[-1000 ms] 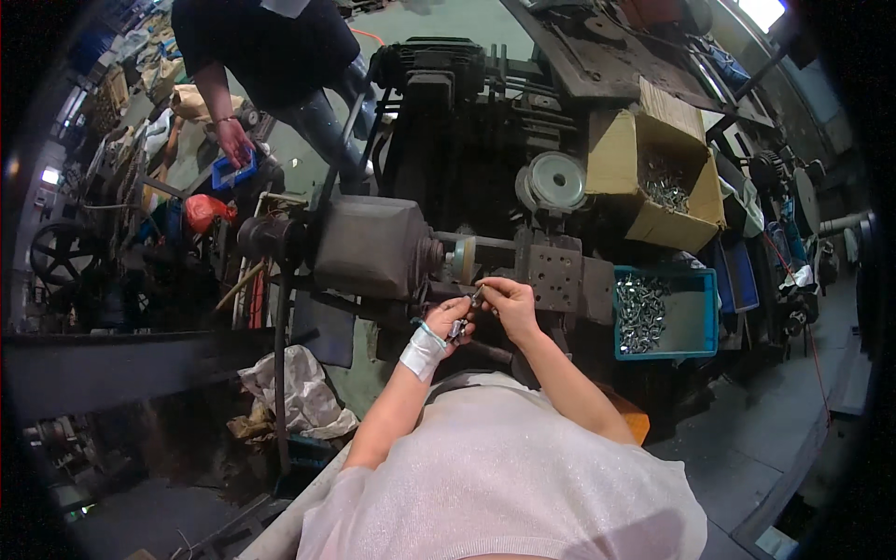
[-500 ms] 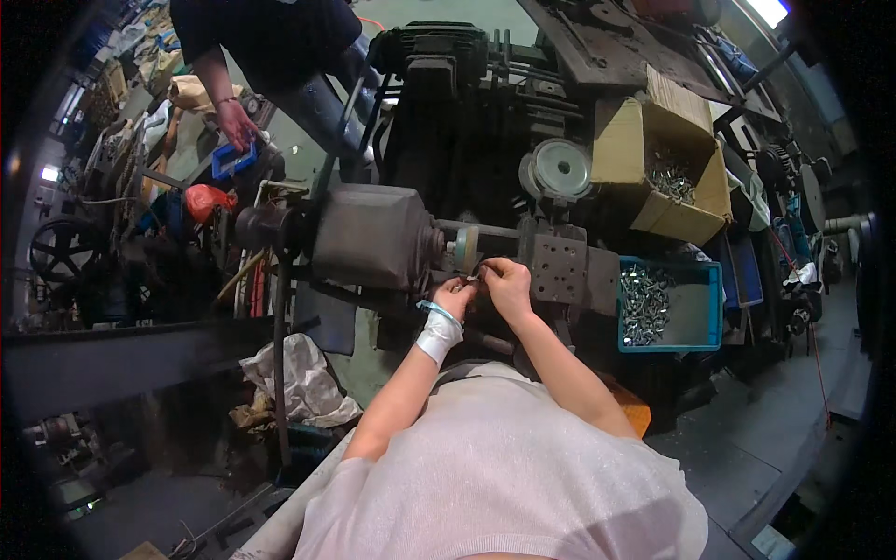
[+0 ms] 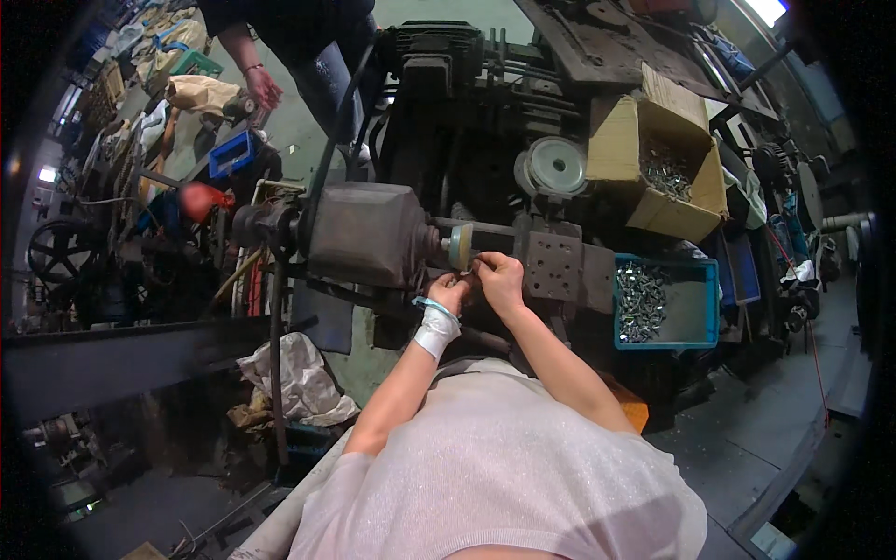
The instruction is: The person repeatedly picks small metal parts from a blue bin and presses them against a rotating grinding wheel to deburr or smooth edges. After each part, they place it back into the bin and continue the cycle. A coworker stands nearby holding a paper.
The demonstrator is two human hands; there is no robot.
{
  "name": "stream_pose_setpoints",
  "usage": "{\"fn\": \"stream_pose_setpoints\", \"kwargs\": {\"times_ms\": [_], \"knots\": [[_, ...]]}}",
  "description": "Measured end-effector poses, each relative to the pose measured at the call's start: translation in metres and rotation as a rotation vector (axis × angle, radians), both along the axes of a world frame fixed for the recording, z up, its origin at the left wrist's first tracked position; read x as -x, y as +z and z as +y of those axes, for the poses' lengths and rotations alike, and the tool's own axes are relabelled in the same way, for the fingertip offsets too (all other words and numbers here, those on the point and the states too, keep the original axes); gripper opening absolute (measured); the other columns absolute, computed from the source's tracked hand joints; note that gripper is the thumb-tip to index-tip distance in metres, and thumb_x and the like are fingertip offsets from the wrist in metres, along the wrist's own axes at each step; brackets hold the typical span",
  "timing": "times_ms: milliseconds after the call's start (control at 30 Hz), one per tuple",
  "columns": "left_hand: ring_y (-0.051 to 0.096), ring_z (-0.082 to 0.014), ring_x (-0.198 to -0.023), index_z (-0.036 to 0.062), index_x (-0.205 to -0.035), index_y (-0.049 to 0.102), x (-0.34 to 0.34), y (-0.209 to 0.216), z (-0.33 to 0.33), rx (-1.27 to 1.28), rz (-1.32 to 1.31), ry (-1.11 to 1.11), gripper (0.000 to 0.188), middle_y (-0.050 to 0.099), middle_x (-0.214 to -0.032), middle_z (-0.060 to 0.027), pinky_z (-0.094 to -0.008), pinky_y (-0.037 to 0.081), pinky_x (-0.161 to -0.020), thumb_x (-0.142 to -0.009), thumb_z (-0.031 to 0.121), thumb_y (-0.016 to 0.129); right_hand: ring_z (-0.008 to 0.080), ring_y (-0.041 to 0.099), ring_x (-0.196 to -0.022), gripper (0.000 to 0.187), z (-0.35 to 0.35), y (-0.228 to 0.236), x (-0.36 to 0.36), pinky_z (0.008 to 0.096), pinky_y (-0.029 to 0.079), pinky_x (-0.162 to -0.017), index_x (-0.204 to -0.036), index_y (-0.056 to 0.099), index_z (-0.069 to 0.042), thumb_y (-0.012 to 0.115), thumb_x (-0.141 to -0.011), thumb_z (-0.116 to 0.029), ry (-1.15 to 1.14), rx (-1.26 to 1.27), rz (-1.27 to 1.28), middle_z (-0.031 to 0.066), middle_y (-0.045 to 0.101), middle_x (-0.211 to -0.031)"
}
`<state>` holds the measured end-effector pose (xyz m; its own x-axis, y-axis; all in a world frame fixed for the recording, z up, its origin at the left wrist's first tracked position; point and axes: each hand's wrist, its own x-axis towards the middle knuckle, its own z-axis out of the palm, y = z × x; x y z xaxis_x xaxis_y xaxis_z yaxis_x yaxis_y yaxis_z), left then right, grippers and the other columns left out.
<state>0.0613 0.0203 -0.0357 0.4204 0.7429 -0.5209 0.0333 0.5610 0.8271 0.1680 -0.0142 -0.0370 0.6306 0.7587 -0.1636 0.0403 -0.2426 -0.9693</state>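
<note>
My left hand (image 3: 448, 293), with a white wrap and a pale blue band at the wrist, is closed in a pinch just below the round grinding wheel (image 3: 460, 247). Opposite it, my right hand (image 3: 502, 282) has its fingers pinched together, the fingertips close to the left ones and to the wheel's lower edge. Whatever lies between the fingers is too small and too covered to make out. The wheel sits on a shaft from the dark machine housing (image 3: 366, 233). Beside the right hand stands a dark metal block with holes (image 3: 556, 265).
A teal bin (image 3: 691, 315) at right holds several small shiny metal parts. Behind it, an open cardboard box (image 3: 611, 149) contains more. A grey metal disc (image 3: 558, 166) is mounted behind the block. At far left, a co-worker's hand (image 3: 264, 89) hangs above a blue tray (image 3: 231, 154).
My hands stay together and have shifted slightly under the wheel; the pale glint between the fingers is now covered. The co-worker's hand has moved up, away from the blue tray.
</note>
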Motion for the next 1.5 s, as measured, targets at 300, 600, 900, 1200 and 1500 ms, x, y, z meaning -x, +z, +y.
{"fn": "stream_pose_setpoints", "kwargs": {"times_ms": [300, 600, 900, 1200, 1500], "knots": [[0.049, -0.0106, -0.049, 0.0001, -0.091, 0.054, 0.029, 0.018, -0.005, 0.410, -0.358, -0.038, 0.048, 0.053, -0.066, -0.0035, -0.0210, 0.037, -0.039, -0.084, 0.046, 0.043, 0.0085, 0.046, -0.047, 0.004, -0.028, 0.054, -0.017, 0.0210, 0.034, -0.041, -0.071, 0.055, -0.003, 0.057, -0.072, -0.006, 0.115, -0.047, 1.023, 0.0012, 0.050, -0.058], [0.051, -0.0109, -0.043, -0.0004, -0.090, 0.055, 0.032, 0.023, -0.014, 0.018, -0.123, -0.238, 0.050, 0.057, -0.065, -0.0060, -0.0207, 0.038, -0.037, -0.085, 0.047, 0.039, 0.0101, 0.054, -0.057, 0.020, -0.030, 0.047, 0.004, 0.0228, 0.043, -0.053, -0.084, 0.061, 0.005, 0.063, -0.071, -0.009, 0.490, 0.105, 0.071, 0.0068, 0.060, -0.067], [0.052, -0.0099, -0.051, 0.0001, -0.102, 0.053, 0.044, 0.021, -0.014, 0.131, -0.096, -0.210, 0.032, 0.061, -0.076, -0.0087, -0.0223, 0.041, -0.044, -0.083, 0.026, 0.053, 0.0055, 0.046, -0.047, 0.016, -0.036, 0.044, -0.006, 0.0192, 0.036, -0.041, -0.084, 0.062, 0.004, 0.063, -0.070, -0.004, 0.240, 0.059, 0.379, 0.0036, 0.057, -0.062], [0.048, -0.0042, -0.053, -0.0004, -0.085, 0.062, 0.025, 0.015, -0.015, -0.175, 0.019, -0.177, 0.019, 0.058, -0.066, -0.0005, -0.0177, 0.038, -0.047, -0.079, 0.017, 0.060, 0.0071, 0.052, -0.050, 0.015, -0.029, 0.031, -0.003, 0.0204, 0.040, -0.043, -0.082, 0.061, 0.006, 0.062, -0.071, -0.005, 0.146, 0.077, 0.295, 0.0070, 0.060, -0.066], [0.047, -0.0078, -0.050, -0.0023, -0.078, 0.060, 0.002, -0.003, -0.001, -0.108, 0.082, -0.077, 0.017, 0.056, -0.063, -0.0018, -0.0222, 0.036, -0.045, -0.078, 0.015, 0.056, 0.0101, 0.054, -0.053, 0.013, -0.001, -0.006, -0.006, 0.0219, 0.043, -0.048, -0.080, 0.062, 0.007, 0.061, -0.071, -0.003, -0.020, 0.076, 0.128, 0.0080, 0.061, -0.065]]}}
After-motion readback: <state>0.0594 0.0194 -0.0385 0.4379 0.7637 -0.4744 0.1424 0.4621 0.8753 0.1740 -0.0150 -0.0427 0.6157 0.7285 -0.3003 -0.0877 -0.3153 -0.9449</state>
